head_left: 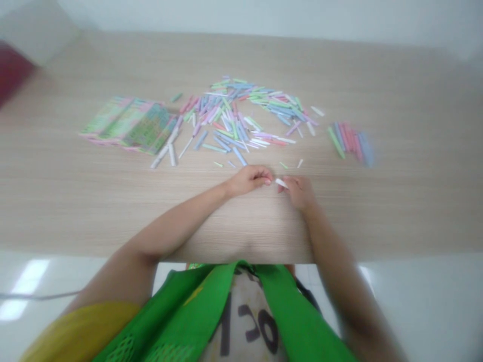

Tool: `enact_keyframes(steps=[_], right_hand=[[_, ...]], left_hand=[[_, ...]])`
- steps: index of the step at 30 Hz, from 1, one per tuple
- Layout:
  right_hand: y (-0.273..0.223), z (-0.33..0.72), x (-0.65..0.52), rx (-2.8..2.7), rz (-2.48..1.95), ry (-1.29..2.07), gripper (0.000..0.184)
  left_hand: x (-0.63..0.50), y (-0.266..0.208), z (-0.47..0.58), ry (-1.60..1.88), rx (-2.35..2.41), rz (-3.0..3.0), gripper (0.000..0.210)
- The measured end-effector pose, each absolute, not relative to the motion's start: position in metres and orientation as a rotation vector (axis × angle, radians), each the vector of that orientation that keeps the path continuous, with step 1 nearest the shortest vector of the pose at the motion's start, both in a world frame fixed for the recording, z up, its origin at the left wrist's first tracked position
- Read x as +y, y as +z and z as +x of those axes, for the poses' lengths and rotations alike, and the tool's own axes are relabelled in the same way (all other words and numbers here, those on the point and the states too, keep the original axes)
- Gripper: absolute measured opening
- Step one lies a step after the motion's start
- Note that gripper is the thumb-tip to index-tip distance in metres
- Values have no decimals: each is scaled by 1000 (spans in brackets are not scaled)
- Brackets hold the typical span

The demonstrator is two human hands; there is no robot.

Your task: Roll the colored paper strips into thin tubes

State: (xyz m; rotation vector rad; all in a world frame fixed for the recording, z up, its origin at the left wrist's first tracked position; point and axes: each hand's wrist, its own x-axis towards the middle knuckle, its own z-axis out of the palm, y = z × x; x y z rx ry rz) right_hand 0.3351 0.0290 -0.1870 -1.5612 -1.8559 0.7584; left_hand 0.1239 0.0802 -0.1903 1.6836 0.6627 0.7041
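My right hand [299, 192] pinches a short white stick [281, 183], its free end pointing toward my other hand. Just left of it, my left hand [249, 180] is closed, thumb and fingertips pressed together; anything between them is too small to make out. A small gap separates the two hands, low over the table. Beyond them spreads a loose pile of pastel sticks [234, 131] in green, blue, pink, purple and white, blurred and resembling chalk or slim pens. Small slivers, one green [284, 165] and one white [300, 163], lie just past my fingers.
Green and pink patterned packets [128, 123] lie side by side at the left, with white sticks [166, 149] beside them. A neat row of coloured sticks [350, 141] is at the right. The wooden table [241, 229] ends before my green vest. A dark red object [13, 73] is at far left.
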Motion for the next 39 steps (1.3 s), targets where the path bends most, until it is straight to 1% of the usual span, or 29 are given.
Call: enact_keyframes(steps=[5, 8, 14, 18, 20, 23, 28, 31, 34, 37, 39], right_hand=[[-181, 332, 28, -1992, -1633, 632, 45], [-179, 329, 27, -2080, -1662, 531, 42], [-179, 319, 22, -2213, -1747, 223, 41], [-178, 310, 18, -2218, -1757, 148, 42], [-177, 307, 16, -2213, -1723, 182, 44], [-178, 303, 12, -2146, -1583, 378, 50], [-185, 295, 7, -1739, -1165, 777, 61], [-182, 294, 9, -1438, -1027, 774, 61], [-174, 299, 13, -1173, -1053, 549, 60], [-168, 308, 14, -1021, -1143, 347, 60], [-167, 313, 14, -992, -1247, 228, 61]], left_hand=[[78, -190, 123, 664, 664, 1547, 50], [76, -190, 123, 666, 655, 1534, 50], [74, -190, 123, 684, 697, 1473, 53], [75, -187, 121, 636, 683, 1385, 56], [75, -184, 121, 629, 689, 1377, 55], [76, -182, 120, 648, 728, 1382, 54], [81, -180, 117, 713, 611, 1302, 68], [80, -179, 121, 744, 689, 1240, 75], [73, -179, 134, 760, 964, 1355, 59], [70, -175, 156, 741, 1196, 1852, 39], [75, -167, 175, 694, 1301, 2232, 30]])
